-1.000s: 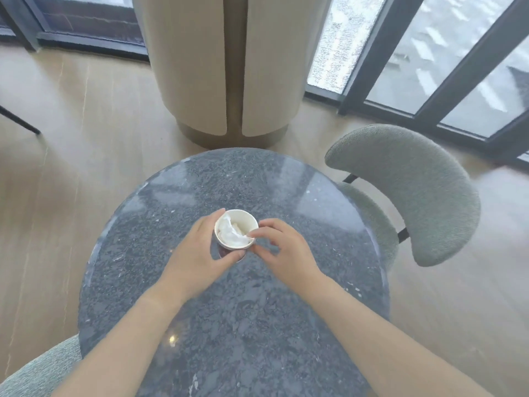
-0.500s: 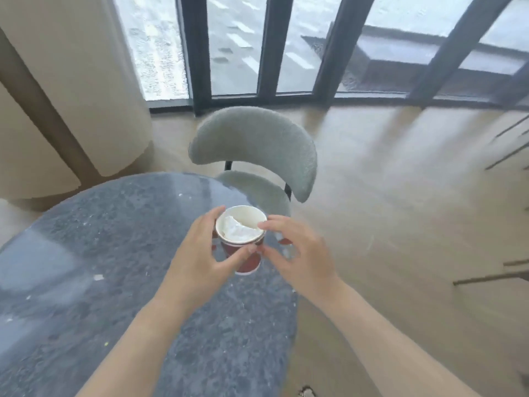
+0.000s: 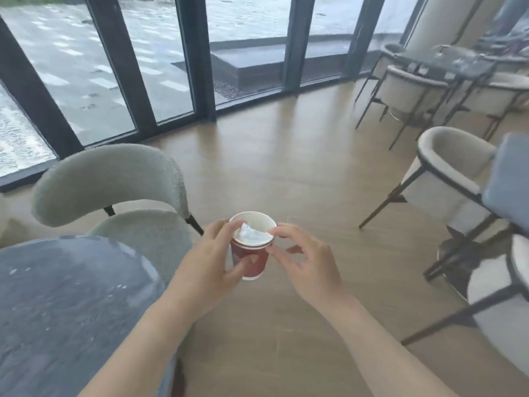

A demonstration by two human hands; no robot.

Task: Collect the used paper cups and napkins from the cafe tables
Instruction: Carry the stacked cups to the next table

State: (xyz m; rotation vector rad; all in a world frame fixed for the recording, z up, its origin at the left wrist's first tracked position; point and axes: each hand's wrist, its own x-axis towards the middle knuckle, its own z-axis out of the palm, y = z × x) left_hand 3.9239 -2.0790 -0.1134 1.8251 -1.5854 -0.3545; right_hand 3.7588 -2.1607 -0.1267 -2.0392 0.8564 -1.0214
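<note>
Holding a red paper cup (image 3: 249,257) upright in the air, the left hand (image 3: 209,270) wraps it from the left side, thumb across the front of the red wall and fingers curled round the back near the white rim. A crumpled white napkin (image 3: 249,235) sits stuffed inside the cup, filling most of the mouth. The cup hangs over the wooden floor (image 3: 286,173), just past the edge of the dark stone table (image 3: 71,296), which lies at the lower left.

The right hand (image 3: 307,263) is beside the cup on its right, fingers spread and loosely curled, grasping nothing; its forefinger tip touches or nearly touches the cup's rim, and motion blur keeps me from telling which.

Behind the table and to the cup's left stands a grey upholstered chair (image 3: 108,179) with a curved back. Tall dark-framed windows (image 3: 194,53) run along the far wall. To the right stand several white chairs with dark frames (image 3: 446,179), and a further dark table (image 3: 446,63) stands in the far right corner.
</note>
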